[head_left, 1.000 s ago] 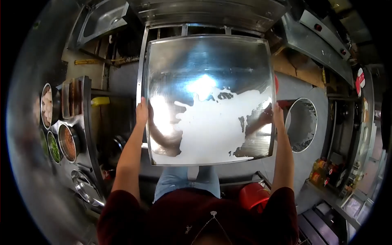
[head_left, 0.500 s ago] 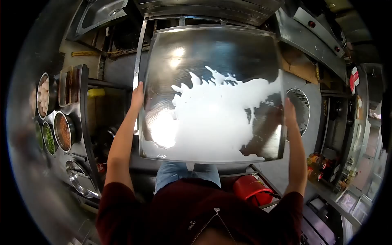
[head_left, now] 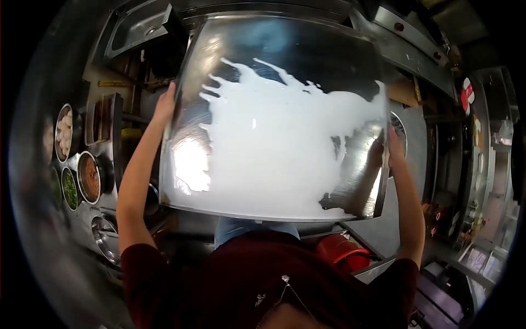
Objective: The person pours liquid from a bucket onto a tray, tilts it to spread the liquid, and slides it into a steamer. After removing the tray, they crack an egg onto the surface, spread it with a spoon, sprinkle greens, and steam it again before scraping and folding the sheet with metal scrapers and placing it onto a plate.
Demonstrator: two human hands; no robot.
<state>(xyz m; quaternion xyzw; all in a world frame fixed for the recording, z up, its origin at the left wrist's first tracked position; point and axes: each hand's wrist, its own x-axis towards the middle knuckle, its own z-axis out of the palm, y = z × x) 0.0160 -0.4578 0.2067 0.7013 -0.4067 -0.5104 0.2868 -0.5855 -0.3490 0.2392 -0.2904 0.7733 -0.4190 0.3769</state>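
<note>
I hold a large square steel tray (head_left: 307, 49) up in front of me with both hands. A thin white batter (head_left: 274, 142) covers most of its surface, with fingers of it reaching toward the far left corner. My left hand (head_left: 165, 104) grips the tray's left rim, higher than the other side. My right hand (head_left: 393, 143) grips the right rim. A bare shiny patch stays near the right front corner and along the left edge.
Round metal bowls of fillings (head_left: 87, 176) sit in a steel counter on the left. A steel sink (head_left: 139, 24) is at the far left. A round opening in a steamer top (head_left: 401, 131) shows behind the tray's right edge. A red bucket (head_left: 342, 253) stands below.
The tray has come closer and tilted, left side raised. The white batter has spread from the near half across most of the surface toward the far left.
</note>
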